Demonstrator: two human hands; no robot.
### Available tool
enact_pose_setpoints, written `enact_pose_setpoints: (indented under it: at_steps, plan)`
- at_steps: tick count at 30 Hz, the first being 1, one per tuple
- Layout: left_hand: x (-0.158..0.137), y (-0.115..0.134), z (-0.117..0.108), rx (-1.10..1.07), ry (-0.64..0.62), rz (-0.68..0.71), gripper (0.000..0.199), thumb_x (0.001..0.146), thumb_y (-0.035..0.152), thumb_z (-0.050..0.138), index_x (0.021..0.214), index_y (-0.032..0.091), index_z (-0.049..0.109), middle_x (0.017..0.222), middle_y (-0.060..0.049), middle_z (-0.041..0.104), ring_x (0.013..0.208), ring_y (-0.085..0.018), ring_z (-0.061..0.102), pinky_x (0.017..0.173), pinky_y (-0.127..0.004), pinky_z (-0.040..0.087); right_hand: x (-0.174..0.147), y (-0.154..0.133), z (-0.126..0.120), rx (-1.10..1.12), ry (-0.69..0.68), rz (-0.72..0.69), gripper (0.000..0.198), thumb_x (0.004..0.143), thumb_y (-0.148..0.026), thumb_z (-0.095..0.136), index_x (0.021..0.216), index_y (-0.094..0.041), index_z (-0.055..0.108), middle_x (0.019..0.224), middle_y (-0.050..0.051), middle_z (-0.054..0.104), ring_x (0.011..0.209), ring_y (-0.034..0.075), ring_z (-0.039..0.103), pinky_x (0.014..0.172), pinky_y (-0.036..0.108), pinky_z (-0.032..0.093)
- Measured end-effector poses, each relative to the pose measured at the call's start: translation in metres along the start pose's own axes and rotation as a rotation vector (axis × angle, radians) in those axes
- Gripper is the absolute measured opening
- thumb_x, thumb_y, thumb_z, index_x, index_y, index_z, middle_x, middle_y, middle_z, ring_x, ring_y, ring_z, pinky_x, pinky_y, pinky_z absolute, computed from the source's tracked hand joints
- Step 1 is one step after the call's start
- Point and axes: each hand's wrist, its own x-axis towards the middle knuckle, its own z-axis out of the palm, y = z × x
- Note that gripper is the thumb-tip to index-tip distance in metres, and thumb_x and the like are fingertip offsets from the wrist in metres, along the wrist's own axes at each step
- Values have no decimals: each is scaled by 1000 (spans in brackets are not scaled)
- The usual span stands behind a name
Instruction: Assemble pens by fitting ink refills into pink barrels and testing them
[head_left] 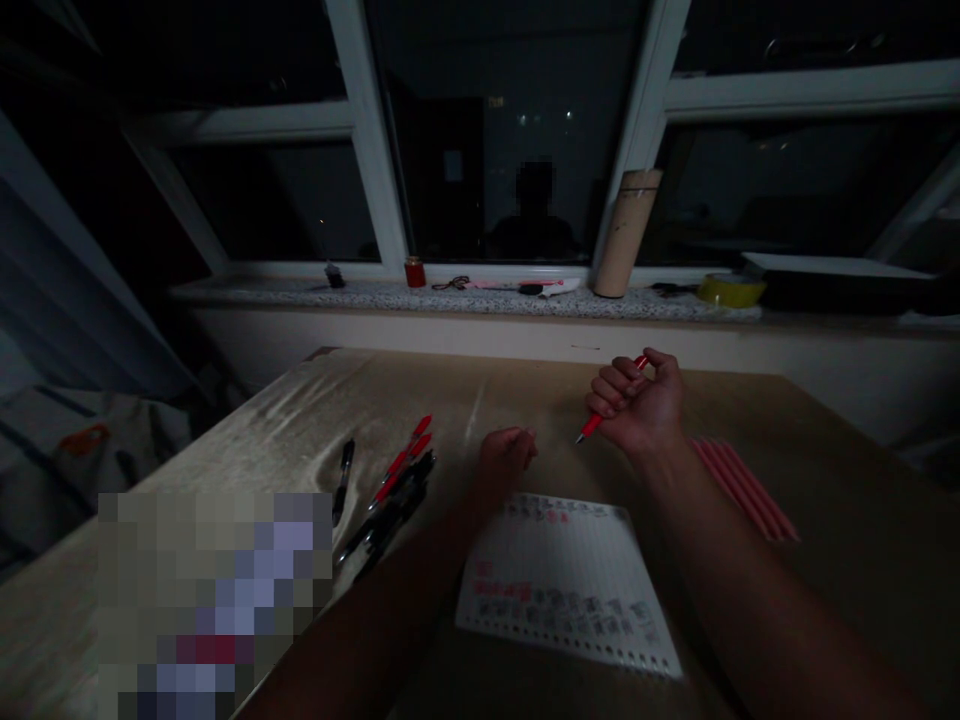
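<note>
My right hand (634, 405), raised over the table to the right of centre, is closed around a red pen (592, 427). The pen's silver tip points down and to the left. My left hand (508, 455) is curled closed just beyond the far edge of a notepad; whether anything is inside its fingers is hidden. The lined, spiral-holed notepad (562, 560) carries rows of black and red handwriting and lies between my forearms. Left of my left hand are several black pens (394, 505) in a pile, with red pens (405, 460) beside them.
A lone black pen (343, 480) lies farther left on the table (300, 410). Several pink sticks (746, 490) rest in a row at the right. On the windowsill (337, 300) stand a tall tan cylinder (627, 235), yellow tape (731, 290) and a small red jar (415, 272).
</note>
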Motion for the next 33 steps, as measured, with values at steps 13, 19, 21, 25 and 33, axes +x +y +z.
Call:
enact_pose_setpoints:
  at_steps: [13,19,21,25,33]
  plan:
    - [0,-1,-2,68,-42,43,39,81,45,41,55,16,47,47,4,38,46,-9,37,48,-23,27,-1,-1,-1,92,-41,4,38,73,-43,50,51,-21,28,42,-9,21,36,7,13,33,21,20]
    - [1,-4,0,57,-43,39,39,80,45,43,55,16,48,48,4,40,47,-9,38,49,-23,28,-4,-2,5,97,-54,6,39,74,-45,50,52,-22,27,43,-8,21,36,7,15,33,21,22]
    - [1,-6,1,50,-41,27,39,80,45,43,55,16,48,48,4,41,47,-9,38,48,-23,28,-6,-2,9,108,-50,9,39,75,-44,50,52,-22,27,43,-8,21,36,7,15,33,21,22]
    - [0,-8,1,62,-61,36,39,81,46,42,57,16,50,49,3,43,48,-9,40,49,-23,29,-11,-4,16,80,-49,9,38,76,-45,49,53,-22,29,44,-8,21,36,7,15,33,22,23]
    - [-1,-6,2,130,-113,70,39,81,45,42,56,16,51,50,3,45,49,-10,42,50,-22,30,-21,-1,-2,65,0,10,38,76,-46,49,53,-22,30,44,-8,21,37,8,15,34,22,21]
